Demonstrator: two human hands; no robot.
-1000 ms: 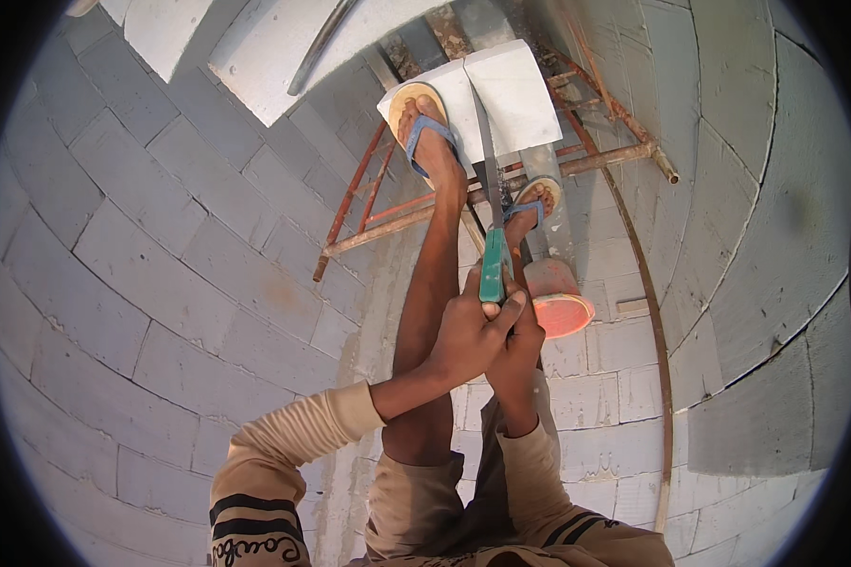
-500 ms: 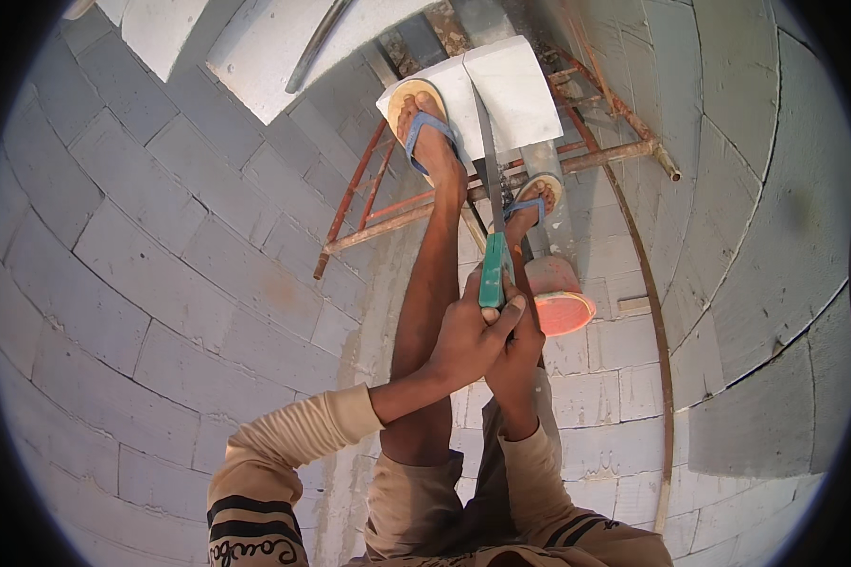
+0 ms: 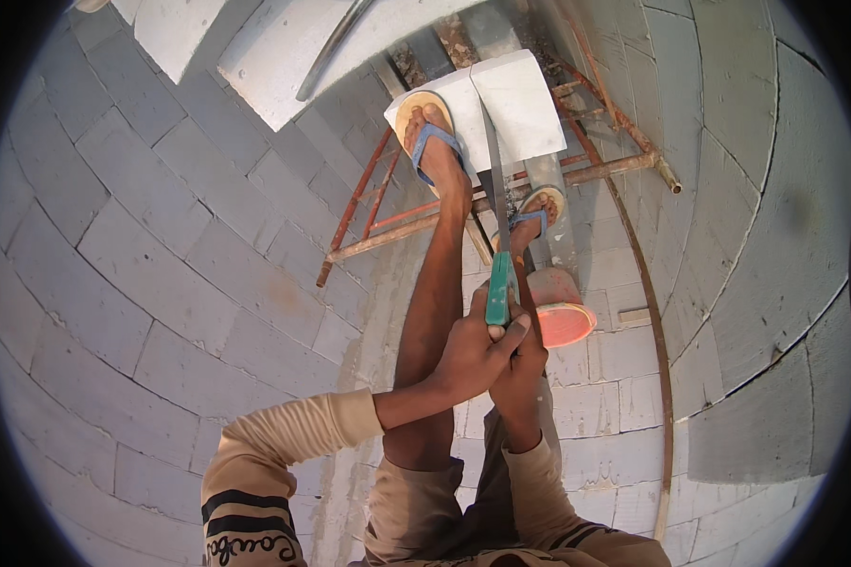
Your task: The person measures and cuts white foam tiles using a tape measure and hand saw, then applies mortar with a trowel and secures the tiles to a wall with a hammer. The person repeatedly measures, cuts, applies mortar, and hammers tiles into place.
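My left hand [image 3: 471, 357] and my right hand [image 3: 518, 367] close together round the green handle of a handsaw [image 3: 498, 288]. Its long blade points away from me and sits in a cut across a white block [image 3: 529, 104]. My left foot [image 3: 433, 142], in a blue-strapped sandal, presses on the block's left part. The other sandalled foot [image 3: 537, 215] stands lower, to the right of the blade. Where the blade lies in the block, its far end is hidden.
A rusty metal frame [image 3: 388, 236] stands beneath the block. Below it, to the right, is a reddish bucket [image 3: 565, 323]. More white slabs [image 3: 284, 57] lie at the upper left, one with a dark bar [image 3: 336, 47] on it. Grey block walls rise on both sides.
The saw handle and both hands have drawn slightly back toward me, the blade still in the cut. The whole view has shifted a little; the foot stays on the block.
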